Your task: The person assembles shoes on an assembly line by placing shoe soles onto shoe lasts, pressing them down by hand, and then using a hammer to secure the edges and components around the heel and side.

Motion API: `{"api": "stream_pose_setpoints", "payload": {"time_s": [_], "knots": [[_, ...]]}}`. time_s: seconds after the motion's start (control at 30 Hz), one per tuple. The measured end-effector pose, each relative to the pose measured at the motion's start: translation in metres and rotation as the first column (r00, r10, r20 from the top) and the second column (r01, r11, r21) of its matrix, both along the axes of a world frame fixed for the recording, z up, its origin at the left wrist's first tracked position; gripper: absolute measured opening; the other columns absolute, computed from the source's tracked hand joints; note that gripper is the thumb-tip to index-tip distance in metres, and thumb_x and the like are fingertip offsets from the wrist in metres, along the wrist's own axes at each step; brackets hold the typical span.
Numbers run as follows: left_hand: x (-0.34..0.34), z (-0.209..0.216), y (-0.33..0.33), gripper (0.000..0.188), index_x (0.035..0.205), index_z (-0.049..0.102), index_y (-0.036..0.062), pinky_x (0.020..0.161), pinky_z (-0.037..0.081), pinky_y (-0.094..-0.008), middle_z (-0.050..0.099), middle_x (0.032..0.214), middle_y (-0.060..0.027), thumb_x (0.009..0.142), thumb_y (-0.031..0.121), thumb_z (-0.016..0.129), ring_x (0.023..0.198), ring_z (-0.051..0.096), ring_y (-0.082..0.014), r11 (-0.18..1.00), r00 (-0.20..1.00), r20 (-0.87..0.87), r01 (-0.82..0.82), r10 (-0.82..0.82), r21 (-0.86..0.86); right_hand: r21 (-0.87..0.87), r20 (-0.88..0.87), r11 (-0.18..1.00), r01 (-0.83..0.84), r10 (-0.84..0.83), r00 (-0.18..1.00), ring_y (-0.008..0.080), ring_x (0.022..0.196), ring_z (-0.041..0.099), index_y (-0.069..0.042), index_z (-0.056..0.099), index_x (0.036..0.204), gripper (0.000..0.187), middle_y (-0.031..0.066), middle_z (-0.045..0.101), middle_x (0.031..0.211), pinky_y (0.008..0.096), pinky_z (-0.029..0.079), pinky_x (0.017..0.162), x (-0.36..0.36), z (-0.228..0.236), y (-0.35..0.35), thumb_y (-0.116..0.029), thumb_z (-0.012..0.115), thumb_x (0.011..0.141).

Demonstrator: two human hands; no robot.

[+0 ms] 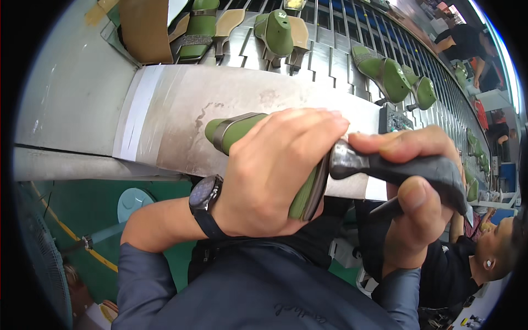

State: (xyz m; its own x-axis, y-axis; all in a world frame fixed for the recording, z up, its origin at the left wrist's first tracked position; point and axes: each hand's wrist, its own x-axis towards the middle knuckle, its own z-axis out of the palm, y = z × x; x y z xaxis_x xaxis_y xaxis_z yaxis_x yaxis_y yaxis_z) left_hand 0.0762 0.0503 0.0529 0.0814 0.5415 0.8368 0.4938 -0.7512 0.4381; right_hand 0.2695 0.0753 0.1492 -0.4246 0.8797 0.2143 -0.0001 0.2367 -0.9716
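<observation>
Diagonally, a green strapped shoe last [240, 131] is clasped by the left hand [275, 159] over the pale board [176, 115], its right end beside a dark metal hammer [399, 170] gripped by the right hand [421, 212].

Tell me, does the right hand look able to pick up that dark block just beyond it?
Probably not as things stand: the right hand is gripping a hammer. Otherwise the way looks free, with nothing visible between it and the dark block.

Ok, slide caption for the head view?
Left hand grips a metallic-strapped sandal on a green foot-shaped last; right hand holds a dark metal hammer.
</observation>
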Motion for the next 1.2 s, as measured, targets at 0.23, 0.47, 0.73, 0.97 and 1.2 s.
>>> {"api": "stream_pose_setpoints", "payload": {"time_s": [0.23, 0.47, 0.73, 0.97, 1.2], "knots": [[-0.015, -0.086, -0.052, 0.075, 0.146, 0.041, 0.0082, 0.116, 0.033, -0.0685, 0.054, 0.147, -0.0276, 0.092, 0.045, 0.079, 0.132, 0.060, -0.0402, 0.959, 0.991, -0.056, -0.106, 0.125, 0.263, -0.246, -0.211, 0.888, -0.388, 0.341, 0.916, 0.0290, 0.118, 0.069, 0.008, 0.062, 0.122, 0.030, 0.0265, 0.071, 0.125, 0.0427, 0.053, 0.105, 0.006, -0.082, -0.022, -0.008, 0.069, 0.097], [-0.026, -0.147, -0.060, 0.071, 0.150, 0.041, 0.0114, 0.121, 0.024, -0.0688, 0.051, 0.153, -0.0230, 0.097, 0.047, 0.070, 0.140, 0.053, -0.0417, 0.900, 0.874, -0.229, -0.436, 0.428, 0.018, -0.665, -0.297, 0.742, -0.089, -0.153, 0.943, 0.0314, 0.120, 0.067, 0.007, 0.060, 0.123, 0.031, 0.0267, 0.068, 0.127, 0.0452, 0.057, 0.105, -0.013, -0.165, -0.055, -0.015, 0.063, 0.102], [-0.022, -0.148, -0.056, 0.052, 0.141, 0.047, 0.0149, 0.120, 0.030, -0.0674, 0.057, 0.146, -0.0171, 0.101, 0.043, 0.066, 0.135, 0.058, -0.0360, 0.871, 0.848, -0.206, -0.487, 0.488, 0.059, -0.439, -0.357, 0.877, -0.195, 0.029, 0.933, 0.0330, 0.117, 0.069, 0.006, 0.059, 0.122, 0.029, 0.0306, 0.068, 0.128, 0.0416, 0.053, 0.104, -0.016, -0.164, -0.028, -0.010, 0.060, 0.098], [-0.024, -0.148, -0.060, 0.038, 0.138, 0.048, 0.0163, 0.121, 0.030, -0.0671, 0.059, 0.145, -0.0144, 0.104, 0.024, 0.061, 0.135, 0.059, -0.0327, 0.876, 0.854, -0.215, -0.481, 0.474, 0.019, -0.028, 0.110, 0.908, -0.419, 0.419, 0.901, 0.0337, 0.107, 0.074, 0.008, 0.066, 0.112, 0.028, 0.0264, 0.074, 0.111, 0.0411, 0.058, 0.096, -0.023, -0.114, 0.022, -0.003, 0.074, 0.088], [-0.023, -0.143, -0.061, 0.036, 0.139, 0.048, 0.0154, 0.122, 0.030, -0.0658, 0.059, 0.145, -0.0128, 0.104, 0.018, 0.058, 0.135, 0.059, -0.0310, 0.876, 0.861, -0.198, -0.482, 0.469, -0.023, 0.029, 0.130, 0.923, -0.384, 0.377, 0.917, 0.0355, 0.099, 0.076, 0.008, 0.069, 0.106, 0.030, 0.0244, 0.075, 0.101, 0.0414, 0.061, 0.089, -0.025, -0.111, 0.004, 0.000, 0.081, 0.079]]}}
